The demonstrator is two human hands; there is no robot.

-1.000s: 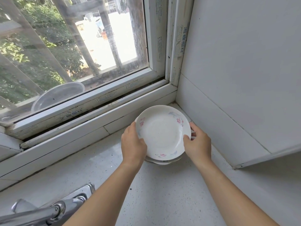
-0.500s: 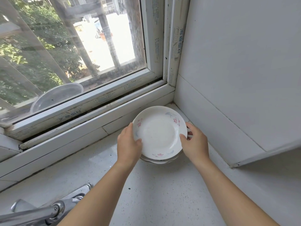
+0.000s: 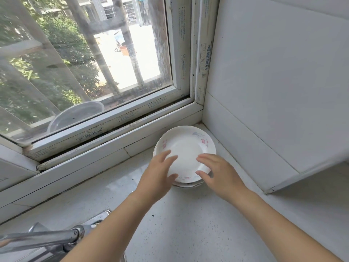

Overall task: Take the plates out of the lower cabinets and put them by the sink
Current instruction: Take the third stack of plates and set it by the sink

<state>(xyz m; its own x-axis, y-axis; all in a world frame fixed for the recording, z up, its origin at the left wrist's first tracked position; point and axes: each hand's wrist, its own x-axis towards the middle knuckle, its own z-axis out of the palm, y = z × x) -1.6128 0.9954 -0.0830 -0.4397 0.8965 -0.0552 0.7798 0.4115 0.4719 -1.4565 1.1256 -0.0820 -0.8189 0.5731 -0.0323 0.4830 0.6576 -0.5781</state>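
both hands, left hand [image 3: 157, 173] and right hand [image 3: 217, 173], are hovering spread and empty over stacked floral plates [image 3: 186, 146]; the window frame [image 3: 204, 55] is showing chinese lettering.

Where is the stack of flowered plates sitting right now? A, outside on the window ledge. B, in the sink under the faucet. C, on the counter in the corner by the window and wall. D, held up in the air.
C: the plates rest on the counter in the corner below the window frame, beside the wall.

You face a bright window [image 3: 85, 59] with white frames, white tiled wall [image 3: 273, 72] on the right, a pale speckled surface [image 3: 188, 224] below, daylight outside.
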